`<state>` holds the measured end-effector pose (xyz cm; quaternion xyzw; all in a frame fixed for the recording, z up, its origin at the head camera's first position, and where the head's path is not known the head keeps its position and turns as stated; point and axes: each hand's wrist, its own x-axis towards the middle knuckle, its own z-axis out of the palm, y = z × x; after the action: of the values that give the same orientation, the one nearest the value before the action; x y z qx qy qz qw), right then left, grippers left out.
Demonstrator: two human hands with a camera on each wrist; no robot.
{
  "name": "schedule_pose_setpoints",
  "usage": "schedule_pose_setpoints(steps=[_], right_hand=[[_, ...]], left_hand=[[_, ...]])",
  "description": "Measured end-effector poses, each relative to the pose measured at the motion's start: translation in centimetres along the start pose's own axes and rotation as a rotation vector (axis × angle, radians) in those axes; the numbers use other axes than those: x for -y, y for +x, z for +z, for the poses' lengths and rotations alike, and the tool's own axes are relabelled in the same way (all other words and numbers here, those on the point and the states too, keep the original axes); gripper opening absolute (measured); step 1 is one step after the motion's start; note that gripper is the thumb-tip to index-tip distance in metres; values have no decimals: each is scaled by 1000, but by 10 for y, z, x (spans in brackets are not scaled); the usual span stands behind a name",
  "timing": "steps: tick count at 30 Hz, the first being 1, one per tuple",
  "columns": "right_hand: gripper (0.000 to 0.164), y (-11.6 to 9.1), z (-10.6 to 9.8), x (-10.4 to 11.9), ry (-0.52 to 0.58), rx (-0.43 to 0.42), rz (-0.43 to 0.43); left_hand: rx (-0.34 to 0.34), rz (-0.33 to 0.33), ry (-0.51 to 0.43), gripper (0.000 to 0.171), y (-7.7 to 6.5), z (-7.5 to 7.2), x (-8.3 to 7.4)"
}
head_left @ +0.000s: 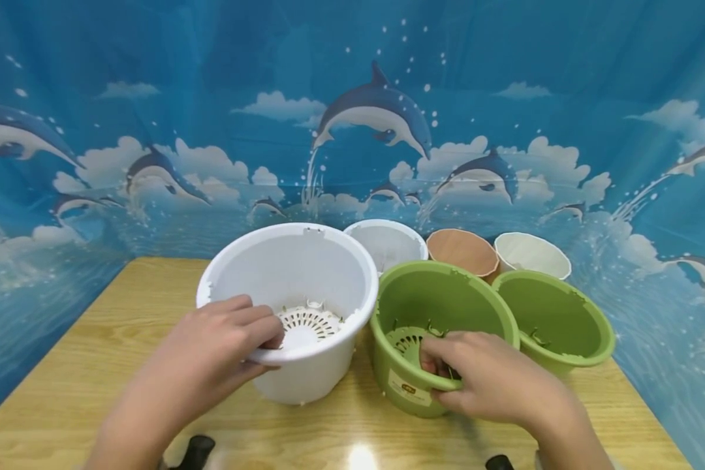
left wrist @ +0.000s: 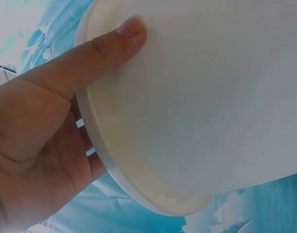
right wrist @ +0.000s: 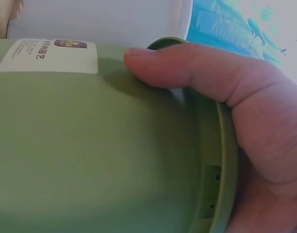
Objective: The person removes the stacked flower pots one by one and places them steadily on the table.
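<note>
My left hand (head_left: 229, 336) grips the near rim of a large white plastic flowerpot (head_left: 305, 382), fingers inside and thumb outside. In the left wrist view the thumb lies along the white pot's outer wall (left wrist: 197, 111). The pot tilts toward me and shows its slotted bottom. My right hand (head_left: 487, 375) pinches the near rim of a green flowerpot (head_left: 446, 294) with a label on its side. The right wrist view shows the thumb against the green wall (right wrist: 99, 145), near the white label (right wrist: 51, 56). The fingertips inside the green pot are partly hidden.
A second green pot (head_left: 555, 316) stands right of the held one. Behind are another white pot (head_left: 388, 241), a terracotta-coloured pot (head_left: 461, 251) and a cream pot (head_left: 531, 254). All are on a wooden table (head_left: 135, 300) before a blue dolphin curtain (head_left: 211, 78).
</note>
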<state>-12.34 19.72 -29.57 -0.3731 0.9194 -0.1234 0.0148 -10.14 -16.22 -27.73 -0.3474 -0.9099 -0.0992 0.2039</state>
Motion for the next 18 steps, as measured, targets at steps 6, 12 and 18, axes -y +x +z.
schedule_pose_setpoints(steps=[6, 12, 18], right_hand=[[37, 1, 1, 1, -7, 0, 0], [36, 0, 0, 2, -6, 4, 8], [34, -2, 0, 2, 15, 11, 29]], left_hand=[[-46, 21, 24, 31, 2, 4, -1], [-51, 29, 26, 31, 5, 7, -1], [-64, 41, -24, 34, 4, 6, 0]])
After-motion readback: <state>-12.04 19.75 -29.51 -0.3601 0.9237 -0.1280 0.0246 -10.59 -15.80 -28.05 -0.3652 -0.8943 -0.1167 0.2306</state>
